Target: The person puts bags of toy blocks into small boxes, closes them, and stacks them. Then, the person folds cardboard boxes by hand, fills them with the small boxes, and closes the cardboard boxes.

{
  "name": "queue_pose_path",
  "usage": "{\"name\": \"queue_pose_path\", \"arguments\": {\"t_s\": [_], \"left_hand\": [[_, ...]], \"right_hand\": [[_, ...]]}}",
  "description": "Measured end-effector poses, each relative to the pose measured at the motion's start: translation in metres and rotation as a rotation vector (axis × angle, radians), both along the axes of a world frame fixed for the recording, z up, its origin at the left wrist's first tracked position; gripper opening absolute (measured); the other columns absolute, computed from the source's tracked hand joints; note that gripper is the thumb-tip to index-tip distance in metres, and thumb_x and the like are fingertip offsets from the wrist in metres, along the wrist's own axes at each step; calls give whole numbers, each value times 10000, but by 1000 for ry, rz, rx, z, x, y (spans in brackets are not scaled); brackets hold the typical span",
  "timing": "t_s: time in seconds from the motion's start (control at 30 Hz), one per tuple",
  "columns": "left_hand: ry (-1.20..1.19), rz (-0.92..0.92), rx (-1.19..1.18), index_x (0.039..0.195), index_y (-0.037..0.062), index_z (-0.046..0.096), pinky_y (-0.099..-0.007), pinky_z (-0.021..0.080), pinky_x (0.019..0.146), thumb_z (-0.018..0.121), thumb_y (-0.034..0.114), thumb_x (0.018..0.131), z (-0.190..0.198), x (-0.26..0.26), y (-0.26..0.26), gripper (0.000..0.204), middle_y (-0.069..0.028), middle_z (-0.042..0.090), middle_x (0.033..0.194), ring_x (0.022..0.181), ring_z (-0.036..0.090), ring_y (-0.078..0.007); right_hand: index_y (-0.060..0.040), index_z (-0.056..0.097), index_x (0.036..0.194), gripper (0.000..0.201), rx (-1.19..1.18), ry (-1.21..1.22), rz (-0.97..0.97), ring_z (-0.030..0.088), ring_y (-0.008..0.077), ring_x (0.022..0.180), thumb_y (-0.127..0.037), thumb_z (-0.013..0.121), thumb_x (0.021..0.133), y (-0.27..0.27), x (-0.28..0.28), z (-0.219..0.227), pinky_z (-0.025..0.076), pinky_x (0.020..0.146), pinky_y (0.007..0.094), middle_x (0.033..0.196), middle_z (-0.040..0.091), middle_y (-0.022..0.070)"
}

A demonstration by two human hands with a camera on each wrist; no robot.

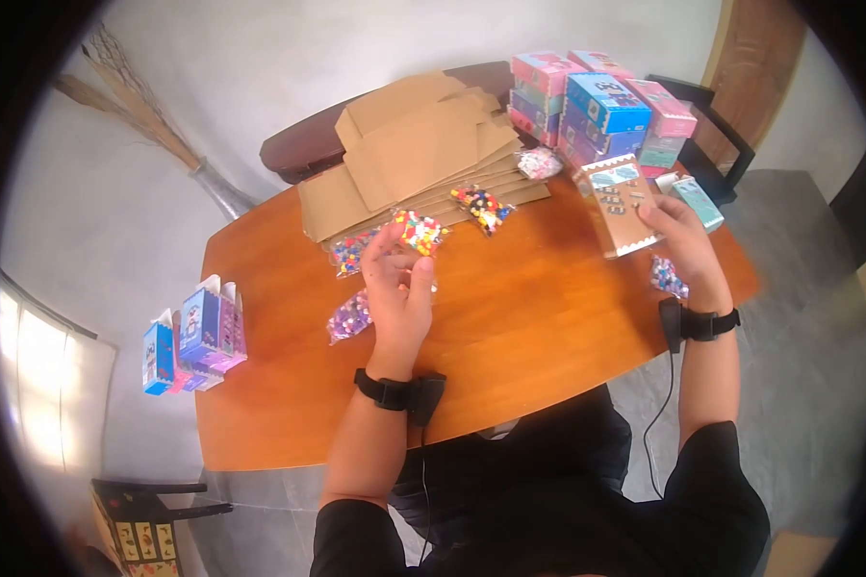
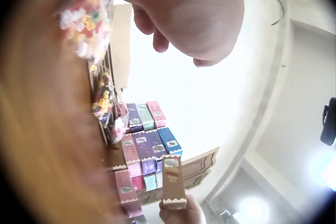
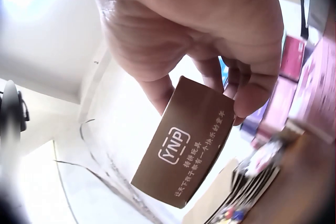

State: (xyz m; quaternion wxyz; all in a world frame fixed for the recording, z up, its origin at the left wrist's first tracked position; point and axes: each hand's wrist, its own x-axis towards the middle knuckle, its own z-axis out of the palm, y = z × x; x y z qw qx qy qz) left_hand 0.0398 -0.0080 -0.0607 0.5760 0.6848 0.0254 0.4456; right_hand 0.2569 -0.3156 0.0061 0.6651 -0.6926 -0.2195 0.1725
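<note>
Table (image 1: pixel 529 298) fills ctr of head view. Cardboard (image 1: pixel 414 154) lies flat in a pile, upper ctr, prob. to save room; boxes (image 1: pixel 606 101) stacked upper R, likely same reason. Brown box (image 1: pixel 611 226), R of ctr, held face to head cam, prob. so its print shows; R hand (image 1: pixel 683 236) pinches it near its R edge. L hand (image 1: pixel 399 298), mid-frame: fingers loosely bent, thumb apart, no grip seen, by a bag (image 1: pixel 420 231) w/ multicol. bits. Brown box has pale-blue top panel, white scalloped trim, "YNP" on one end.
</note>
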Motion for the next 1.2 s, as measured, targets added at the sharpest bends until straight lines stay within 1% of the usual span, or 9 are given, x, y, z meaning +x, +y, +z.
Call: {"name": "queue_pose_path", "arguments": {"t_s": [0.3, 0.4, 0.5, 0.57, 0.67, 0.8, 1.03, 1.1, 1.2], "left_hand": [[26, 5, -13, 1439, 36, 298, -221, 511, 720, 568, -56, 930, -7, 5, 3, 583, -167, 486, 1380, 887, 613, -119], [34, 26, -35, 1429, 35, 310, -221, 514, 720, 570, -58, 928, -5, 1, 3, 572, -159, 501, 1364, 904, 624, -123], [67, 60, -58, 1418, 41, 323, -218, 512, 702, 576, -52, 930, -5, 3, 1, 558, -149, 510, 1357, 898, 626, -118], [40, 41, -51, 1370, 20, 383, -210, 469, 593, 620, -6, 923, -10, 6, 4, 507, -69, 607, 998, 771, 569, -94], [47, 123, -13, 1337, 8, 443, -225, 458, 611, 671, 58, 908, -22, 13, 9, 488, -25, 598, 888, 745, 543, -86], [22, 174, 7, 1338, -1, 449, -249, 485, 682, 687, 86, 898, -20, 11, 9, 507, -76, 625, 1047, 742, 546, -101], [107, 167, 1, 1319, -10, 452, -315, 514, 751, 690, 105, 877, -15, 4, 16, 515, -150, 602, 1225, 730, 581, -150], [106, 211, 86, 1333, 8, 436, -226, 472, 625, 658, 32, 914, -12, 2, 16, 475, -44, 608, 888, 692, 556, -59], [70, 307, 195, 1279, 14, 482, -257, 483, 678, 689, 29, 874, -4, -3, 10, 454, -44, 580, 832, 702, 565, -99]], "right_hand": [[123, 615, 1156, 566, -412, -540, -414, 670, 282, 992, -397, 645, 936, -37, 66, -54, 504, 868, 346, 1054, 698, 217], [122, 589, 1218, 656, -371, -440, -450, 666, 321, 1044, -459, 643, 919, -60, 23, -42, 498, 905, 377, 1124, 683, 249], [73, 617, 1172, 585, -671, -474, -300, 667, 345, 1031, -362, 761, 808, -85, 0, -54, 504, 886, 388, 1099, 686, 242], [45, 628, 1138, 530, -873, -585, -177, 668, 356, 1009, -247, 800, 731, -84, -27, -39, 508, 870, 393, 1070, 685, 236], [25, 632, 1124, 474, -908, -656, -110, 668, 358, 975, -124, 779, 699, -61, -44, -33, 512, 855, 384, 1023, 686, 211], [32, 619, 1118, 434, -510, -702, 99, 665, 335, 979, -51, 765, 718, 6, -70, -14, 512, 851, 367, 1023, 684, 194], [30, 609, 1130, 492, -472, -682, 429, 670, 300, 958, -143, 814, 718, 139, -81, -13, 512, 851, 364, 1015, 689, 185], [29, 607, 1133, 501, -476, -636, 508, 671, 301, 951, -156, 818, 718, 159, -79, -19, 513, 850, 370, 1008, 691, 184], [29, 589, 1176, 516, -394, -566, 577, 663, 230, 918, -89, 824, 732, 165, -70, -40, 522, 822, 331, 1033, 685, 137]]}}
